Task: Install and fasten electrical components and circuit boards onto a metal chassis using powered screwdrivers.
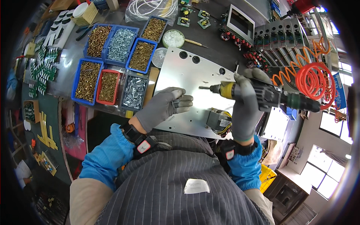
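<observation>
A big dark worktable (210,32) fills the top of the view. On it lies a wide shiny metal plate (187,75), right in the middle. At nine o'clock from the plate sits a bunch of little bins (112,67), blue ones and one red one, full of gold and silver screws. At two o'clock from the plate there is a curly orange air hose (313,80), looped round and round. At twelve o'clock sits a small round green tub (173,38) with white bits inside.

The power screwdriver (262,93) is black with a yellow front. It lies sideways over the right part of the plate, and its thin tip points toward nine o'clock. The right hand (245,108), in a grey glove, is wrapped tight around the screwdriver's body.

A small grey box with yellow wires (218,120) sits on the plate at six o'clock from the screwdriver, just beside the right hand.

The left hand (163,107), also in a grey glove, rests on the plate at nine o'clock from the screwdriver tip. Its fingers are pinched together on a small dark part (175,102). The part is too small to tell what it is.
</observation>
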`<state>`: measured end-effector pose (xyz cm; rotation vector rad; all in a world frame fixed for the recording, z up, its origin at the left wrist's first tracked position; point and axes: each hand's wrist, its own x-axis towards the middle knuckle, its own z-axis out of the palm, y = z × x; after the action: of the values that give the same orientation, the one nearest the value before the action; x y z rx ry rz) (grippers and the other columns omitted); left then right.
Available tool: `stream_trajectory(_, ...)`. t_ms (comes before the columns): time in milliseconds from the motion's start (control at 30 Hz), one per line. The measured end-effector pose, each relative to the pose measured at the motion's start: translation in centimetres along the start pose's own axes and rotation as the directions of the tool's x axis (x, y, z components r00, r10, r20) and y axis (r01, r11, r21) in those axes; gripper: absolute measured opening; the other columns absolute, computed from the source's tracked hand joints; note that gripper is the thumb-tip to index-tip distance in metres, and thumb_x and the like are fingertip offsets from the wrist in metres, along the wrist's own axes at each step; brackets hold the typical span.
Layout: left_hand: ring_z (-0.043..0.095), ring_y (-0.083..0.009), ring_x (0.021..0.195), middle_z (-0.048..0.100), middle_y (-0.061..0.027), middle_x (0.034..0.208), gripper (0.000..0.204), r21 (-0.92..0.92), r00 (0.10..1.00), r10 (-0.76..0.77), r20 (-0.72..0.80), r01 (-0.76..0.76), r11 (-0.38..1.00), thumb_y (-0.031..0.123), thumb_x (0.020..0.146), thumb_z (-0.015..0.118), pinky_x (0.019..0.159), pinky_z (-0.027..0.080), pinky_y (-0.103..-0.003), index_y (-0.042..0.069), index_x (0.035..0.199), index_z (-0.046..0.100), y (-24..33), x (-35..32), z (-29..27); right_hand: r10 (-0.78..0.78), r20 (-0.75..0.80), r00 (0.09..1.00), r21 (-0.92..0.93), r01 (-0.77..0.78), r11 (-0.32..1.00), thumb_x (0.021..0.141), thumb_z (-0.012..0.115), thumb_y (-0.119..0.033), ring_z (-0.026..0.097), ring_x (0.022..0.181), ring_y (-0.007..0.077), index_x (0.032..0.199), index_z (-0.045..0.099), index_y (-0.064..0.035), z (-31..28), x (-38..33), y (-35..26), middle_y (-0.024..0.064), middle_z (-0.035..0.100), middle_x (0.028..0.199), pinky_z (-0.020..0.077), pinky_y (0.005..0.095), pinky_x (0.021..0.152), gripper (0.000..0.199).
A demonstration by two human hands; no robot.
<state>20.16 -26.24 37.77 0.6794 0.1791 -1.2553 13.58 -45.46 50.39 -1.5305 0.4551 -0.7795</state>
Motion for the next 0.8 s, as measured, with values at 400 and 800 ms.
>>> stream_trajectory(400, 0.067, -0.0143, 0.089, 0.066, -0.0082, 0.102, 0.045, 0.117, 0.995, -0.096, -0.036, 0.099, 0.988, 0.038, 0.104, 0.051, 0.079, 0.059, -0.028, -0.003, 0.123, 0.058, -1.2, -0.6, 1.3, 0.067, 0.02, 0.998, 0.028, -0.067, 0.997, 0.085, 0.061, -0.002, 0.063, 0.098, 0.0208, 0.126, 0.055, -0.0039, -0.4, -3.8, -1.6, 0.0095, 0.06, 0.108, 0.0469, 0.0416, 0.099, 0.041)
stream_trajectory(800, 0.065, -0.0181, 0.072, 0.068, -0.0065, 0.085, 0.037, 0.986, 0.945, 0.328, -0.014, -0.041, 0.159, 0.029, 0.075, 0.082, 0.068, 0.051, -0.032, 0.008, 0.104, 0.072, -3.1, -3.8, -2.3, 0.12, 0.134, 0.984, -0.15, -0.099, 0.984, 0.087, 0.062, 0.007, 0.063, 0.099, 0.0181, 0.12, 0.048, -0.0019, -4.4, -6.9, 0.8, 0.0133, 0.06, 0.108, 0.0543, 0.0358, 0.091, 0.037)
